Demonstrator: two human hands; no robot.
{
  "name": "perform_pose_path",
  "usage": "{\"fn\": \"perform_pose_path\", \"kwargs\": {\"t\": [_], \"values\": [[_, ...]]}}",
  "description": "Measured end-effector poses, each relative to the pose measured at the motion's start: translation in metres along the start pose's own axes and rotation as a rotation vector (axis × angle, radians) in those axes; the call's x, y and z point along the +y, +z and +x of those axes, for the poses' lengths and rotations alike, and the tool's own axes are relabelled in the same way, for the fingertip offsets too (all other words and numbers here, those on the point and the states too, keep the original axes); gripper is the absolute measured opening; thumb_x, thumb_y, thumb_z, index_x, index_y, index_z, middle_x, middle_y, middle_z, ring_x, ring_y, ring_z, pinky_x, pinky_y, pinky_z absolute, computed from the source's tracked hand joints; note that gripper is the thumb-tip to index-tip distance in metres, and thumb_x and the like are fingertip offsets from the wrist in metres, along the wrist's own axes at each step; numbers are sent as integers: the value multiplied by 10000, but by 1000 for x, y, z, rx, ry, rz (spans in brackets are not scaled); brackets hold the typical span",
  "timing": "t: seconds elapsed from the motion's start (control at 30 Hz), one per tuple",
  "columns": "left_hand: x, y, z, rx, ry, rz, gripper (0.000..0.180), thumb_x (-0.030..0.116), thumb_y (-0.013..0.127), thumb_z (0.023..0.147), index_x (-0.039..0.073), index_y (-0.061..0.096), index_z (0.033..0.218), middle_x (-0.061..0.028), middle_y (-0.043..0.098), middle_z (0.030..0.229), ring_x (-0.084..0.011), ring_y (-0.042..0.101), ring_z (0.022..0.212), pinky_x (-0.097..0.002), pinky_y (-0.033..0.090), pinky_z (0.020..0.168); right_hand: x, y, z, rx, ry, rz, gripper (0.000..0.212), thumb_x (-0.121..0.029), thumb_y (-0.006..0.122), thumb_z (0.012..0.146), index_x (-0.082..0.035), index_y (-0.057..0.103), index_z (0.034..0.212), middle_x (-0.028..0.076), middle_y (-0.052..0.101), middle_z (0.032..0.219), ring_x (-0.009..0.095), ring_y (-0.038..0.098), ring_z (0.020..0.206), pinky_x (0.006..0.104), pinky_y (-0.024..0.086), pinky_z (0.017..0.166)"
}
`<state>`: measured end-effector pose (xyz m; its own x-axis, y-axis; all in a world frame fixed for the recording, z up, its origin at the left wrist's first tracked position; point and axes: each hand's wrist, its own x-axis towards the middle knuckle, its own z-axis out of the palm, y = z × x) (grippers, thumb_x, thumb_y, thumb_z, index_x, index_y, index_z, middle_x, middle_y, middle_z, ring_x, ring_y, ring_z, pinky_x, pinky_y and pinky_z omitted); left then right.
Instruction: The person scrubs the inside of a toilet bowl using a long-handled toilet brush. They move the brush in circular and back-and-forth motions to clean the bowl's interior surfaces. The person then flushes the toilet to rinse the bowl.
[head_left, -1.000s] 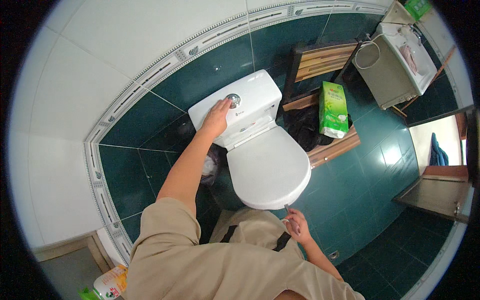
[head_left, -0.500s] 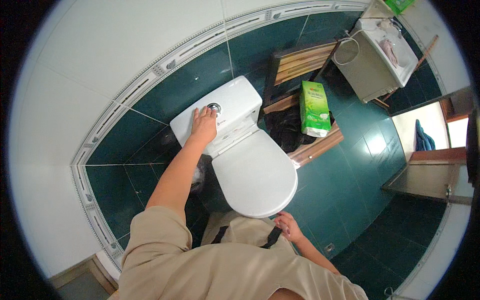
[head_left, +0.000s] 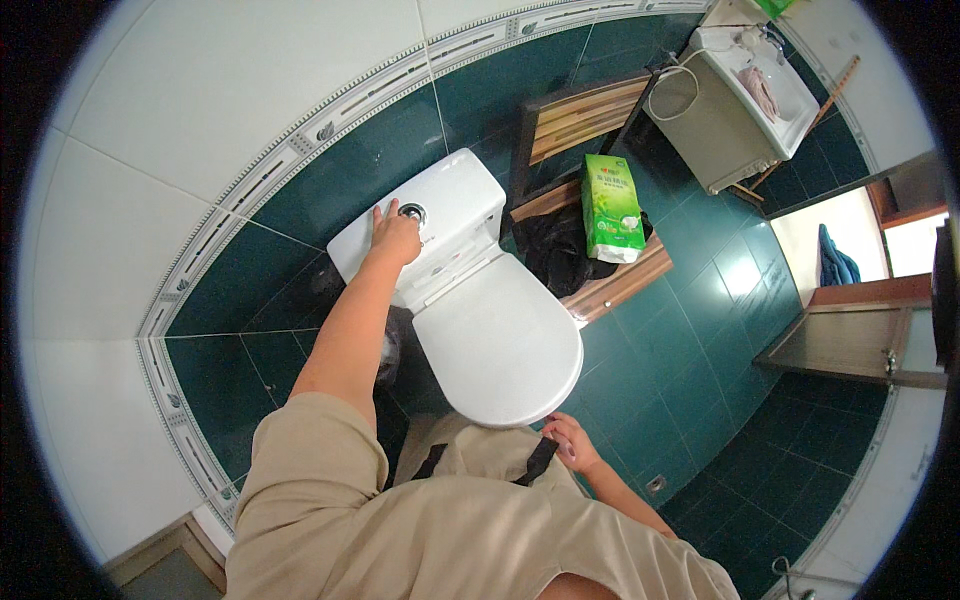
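Note:
My left hand point(head_left: 397, 240) rests on the white toilet tank point(head_left: 470, 190), its fingers apart beside the round chrome flush button point(head_left: 411, 214). One fingertip reaches the tank lid just left of the button, and the hand partly covers the button's lower edge. Below the tank, the toilet lid point(head_left: 500, 340) is down over the bowl. My right hand point(head_left: 572, 442) hangs low by my thigh, just beyond the front rim of the lid and next to a black strap point(head_left: 540, 460). Its fingers are curled; a small pale patch shows among them, too small to name.
Right of the toilet stands a wooden folding chair point(head_left: 625, 285) bearing a green tissue pack point(head_left: 612, 205) and a black bag point(head_left: 560, 255). A white washbasin point(head_left: 795, 110) on a cabinet is at the far right. A dark bin point(head_left: 388, 350) sits left of the bowl.
The left hand's fingers have gone from lying flatter across the button to being more bent, set mostly left of it. The right hand's fingers look more curled. The whole view has shifted slightly.

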<state>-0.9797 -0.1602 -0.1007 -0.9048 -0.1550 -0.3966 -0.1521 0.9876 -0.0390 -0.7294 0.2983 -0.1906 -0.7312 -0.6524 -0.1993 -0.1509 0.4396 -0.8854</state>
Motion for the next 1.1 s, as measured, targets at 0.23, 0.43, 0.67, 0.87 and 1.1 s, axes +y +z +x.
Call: {"fn": "perform_pose_path", "kwargs": {"t": [0.23, 0.43, 0.67, 0.87, 1.1], "values": [[-1, -1, 4, -49, -44, 22, 353, 149, 514, 854, 55, 655, 1163, -150, 570, 1291, -277, 274, 1403, -517, 130, 1146, -16, -1, 2, 61, 1, 66, 183, -61, 507, 796, -34, 606, 948, 140, 604, 1011, 379, 504, 1144, 424, 417, 957], [3, -5, 5, -86, -60, -20, 363, 132, 510, 852, 43, 647, 1176, -153, 536, 1335, -268, 243, 1418, -508, 126, 1149, 11, -1, -13, 18, -65, -84, 424, 19, 620, 649, -92, 591, 1058, 213, 521, 1246, 385, 499, 1172, 422, 416, 993], [0, 1, 7, -60, -68, -8, 370, 141, 525, 851, 35, 636, 1188, -158, 508, 1364, -279, 246, 1415, -514, 135, 1144, 3, -6, -21, 51, 59, 110, 377, 7, 618, 699, -84, 586, 1063, 232, 509, 1245, 393, 508, 1170, 413, 440, 966], [4, -2, 8, -80, -70, 24, 356, 149, 533, 847, 31, 649, 1163, -158, 524, 1347, -281, 266, 1405, -527, 159, 1132, 19, 5, -25, 20, 20, 29, 402, 40, 601, 684, -84, 577, 1065, 226, 499, 1267, 391, 505, 1181, 405, 438, 970], [-1, 4, 9, -46, -84, -31, 351, 157, 554, 841, 24, 653, 1150, -156, 531, 1339, -282, 272, 1402, -518, 165, 1134, 11, 6, -26, 25, 37, 68, 433, 57, 586, 668, -82, 568, 1077, 226, 502, 1264, 383, 497, 1198, 405, 438, 973]]}}
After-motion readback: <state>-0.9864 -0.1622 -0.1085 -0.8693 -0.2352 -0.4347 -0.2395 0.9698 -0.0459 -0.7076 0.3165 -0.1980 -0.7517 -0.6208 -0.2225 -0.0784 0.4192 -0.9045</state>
